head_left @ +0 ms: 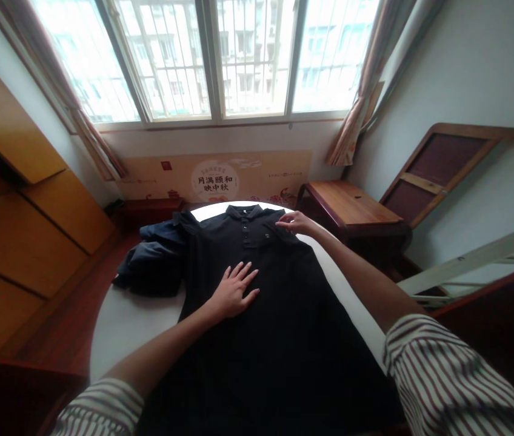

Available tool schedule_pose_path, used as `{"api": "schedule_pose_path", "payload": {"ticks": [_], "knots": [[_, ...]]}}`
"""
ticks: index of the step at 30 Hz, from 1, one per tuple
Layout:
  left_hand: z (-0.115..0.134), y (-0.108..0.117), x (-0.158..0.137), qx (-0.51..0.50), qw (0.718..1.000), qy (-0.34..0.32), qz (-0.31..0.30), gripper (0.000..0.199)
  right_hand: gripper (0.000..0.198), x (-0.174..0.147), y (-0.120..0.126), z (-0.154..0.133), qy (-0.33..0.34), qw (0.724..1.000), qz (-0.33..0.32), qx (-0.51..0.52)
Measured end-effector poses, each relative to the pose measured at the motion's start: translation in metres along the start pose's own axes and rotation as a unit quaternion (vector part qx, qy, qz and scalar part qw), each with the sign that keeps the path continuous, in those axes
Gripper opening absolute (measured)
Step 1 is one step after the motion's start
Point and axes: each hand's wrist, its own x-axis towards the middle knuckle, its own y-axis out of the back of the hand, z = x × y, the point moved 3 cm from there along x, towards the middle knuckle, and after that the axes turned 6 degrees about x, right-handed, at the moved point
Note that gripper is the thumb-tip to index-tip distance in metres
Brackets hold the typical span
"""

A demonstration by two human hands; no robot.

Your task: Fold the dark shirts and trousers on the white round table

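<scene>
A black polo shirt (257, 339) lies spread front side up, its buttoned collar at the far end and its hem towards me. On the middle of its chest my left hand (234, 293) rests flat with the fingers spread. My right hand (294, 223) is at the shirt's right shoulder and sleeve, thumb and fingers pinched together on the cloth there. The sleeve seems turned in over the chest, beside a small mark. Under the shirt is a round white table (120, 339).
A pile of dark folded clothes (152, 266) sits on the table, left of the shirt. Beyond stand a wooden bench (352, 203) and a printed cardboard panel (257, 172) below the window. Wooden cabinets (11, 242) line the left side, and a wooden frame (439, 163) leans at right.
</scene>
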Motion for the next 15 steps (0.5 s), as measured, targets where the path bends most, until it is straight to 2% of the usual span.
{"api": "schedule_pose_path", "payload": {"ticks": [2, 5, 10, 15], "knots": [[0.000, 0.000, 0.000, -0.001, 1.000, 0.001, 0.001, 0.063, 0.017, 0.001, -0.007, 0.004, -0.011, 1.000, -0.020, -0.011], [0.002, 0.002, 0.000, -0.001, 1.000, 0.001, 0.000, 0.063, 0.015, 0.009, -0.009, 0.017, -0.047, 0.998, -0.002, -0.033], [0.003, 0.003, -0.001, -0.004, 1.000, 0.003, 0.001, 0.063, 0.022, 0.039, -0.011, 0.028, -0.095, 0.993, 0.049, -0.056], [0.004, 0.004, -0.001, -0.010, 1.000, 0.005, 0.000, 0.064, 0.030, 0.072, -0.026, 0.025, -0.096, 0.989, 0.078, -0.077]]}}
